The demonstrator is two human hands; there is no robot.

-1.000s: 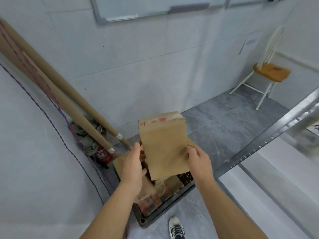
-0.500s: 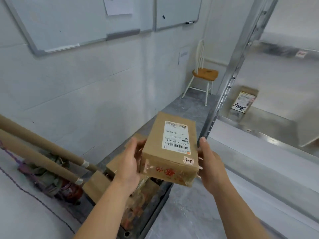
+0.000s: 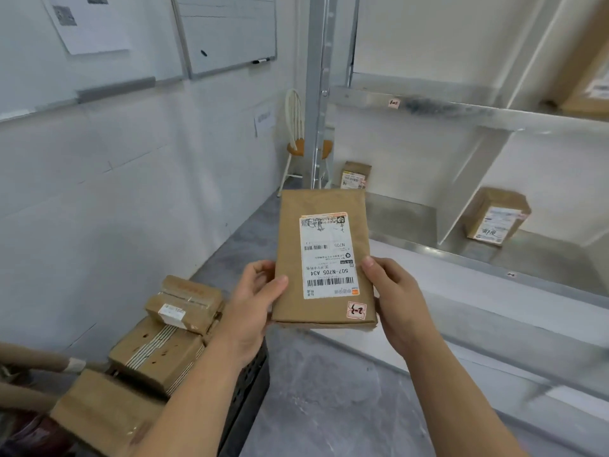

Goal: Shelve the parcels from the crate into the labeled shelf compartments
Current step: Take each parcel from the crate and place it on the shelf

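The metal shelf (image 3: 461, 113) fills our right side. Its grey boards run out of view, and a slanted divider (image 3: 468, 186) splits the lower level into compartments. On our left we see a white tiled wall carrying a whiteboard (image 3: 227, 31), with the grey floor (image 3: 329, 390) below. A white chair (image 3: 296, 140) with a wooden seat stands at the far end, partly hidden behind the shelf's upright.

The black crate (image 3: 250, 377) sits on the floor at lower left, under the left forearm, with brown parcels (image 3: 158, 354) piled in it. Two boxes stand on the lower shelf level. We find a small box (image 3: 355, 174) at the back of the left compartment and a taped box (image 3: 497, 216) just right of the divider.

The flat parcel (image 3: 324, 258) is in the air in front of the shelf, its top face turned up toward us. The left hand (image 3: 253, 301) grips its near left edge, thumb on the top face. The right hand (image 3: 395, 301) grips the near right edge, so the fingers (image 3: 260, 268) of both hands are grasping the parcel.

Its white shipping label (image 3: 328, 255) reads upside down to us. A red-edged sticker (image 3: 356, 310) with handwritten marks sits at the near right corner. A small tag (image 3: 393, 102) is stuck on the upper board's front edge.
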